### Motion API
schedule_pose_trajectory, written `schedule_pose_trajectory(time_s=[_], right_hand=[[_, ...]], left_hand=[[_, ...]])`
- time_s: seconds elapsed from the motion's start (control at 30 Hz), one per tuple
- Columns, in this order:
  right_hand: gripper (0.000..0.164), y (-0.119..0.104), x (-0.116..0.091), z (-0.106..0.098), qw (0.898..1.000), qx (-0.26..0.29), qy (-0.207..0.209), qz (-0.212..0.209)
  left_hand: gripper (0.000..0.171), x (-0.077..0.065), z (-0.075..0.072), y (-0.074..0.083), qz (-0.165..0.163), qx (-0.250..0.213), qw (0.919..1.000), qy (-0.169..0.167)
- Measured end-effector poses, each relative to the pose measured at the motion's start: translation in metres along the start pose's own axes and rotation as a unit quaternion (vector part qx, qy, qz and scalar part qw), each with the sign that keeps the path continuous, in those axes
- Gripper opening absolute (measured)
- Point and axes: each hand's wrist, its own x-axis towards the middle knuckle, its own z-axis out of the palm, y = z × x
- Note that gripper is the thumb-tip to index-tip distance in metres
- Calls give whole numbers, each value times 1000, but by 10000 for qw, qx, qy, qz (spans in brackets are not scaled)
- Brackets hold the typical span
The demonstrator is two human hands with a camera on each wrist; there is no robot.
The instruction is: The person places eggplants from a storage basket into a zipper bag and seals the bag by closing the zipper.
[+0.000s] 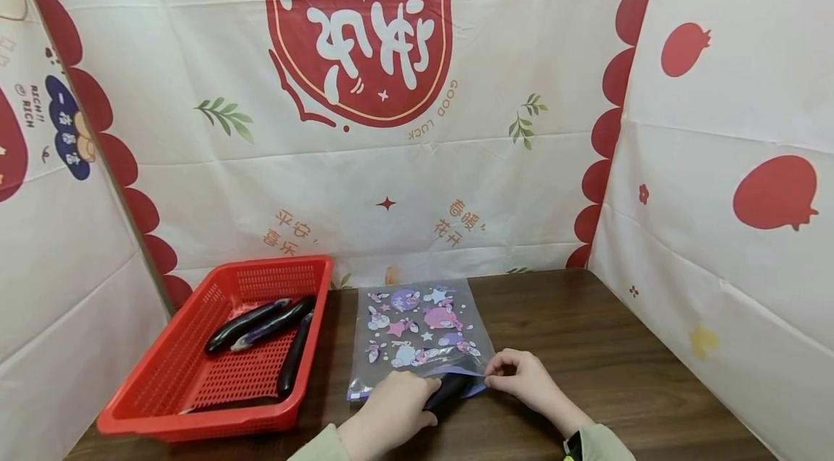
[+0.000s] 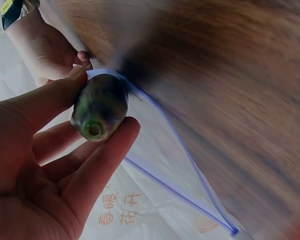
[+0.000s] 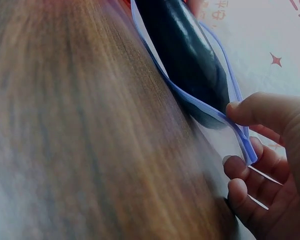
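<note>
At the mouth of a bag (image 1: 422,334), left hand (image 1: 396,407) around an eggplant (image 3: 192,55), right hand (image 1: 521,379) with bluish rim (image 3: 248,151) in a pinch.

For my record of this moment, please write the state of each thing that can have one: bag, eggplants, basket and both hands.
Printed bag: unsealed, its mouth spread open
Held eggplant: partly inside the bag's mouth
Red basket: upright, uncovered
Other eggplants: lying loose in the basket
Left hand: gripping the held eggplant
Right hand: pinching the bag's edge
</note>
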Motion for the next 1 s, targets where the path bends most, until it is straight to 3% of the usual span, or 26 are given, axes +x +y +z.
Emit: schedule_pose_trajectory(time_s=[0.47, 1.0], right_hand=[[9, 5, -2, 3, 10000, 45, -34, 20], [10, 5, -1, 2, 9999, 103, 69, -108]], left_hand=[[26, 4, 7, 7, -163, -42, 9998, 122], [29, 16, 14, 16, -261, 67, 9984, 505]])
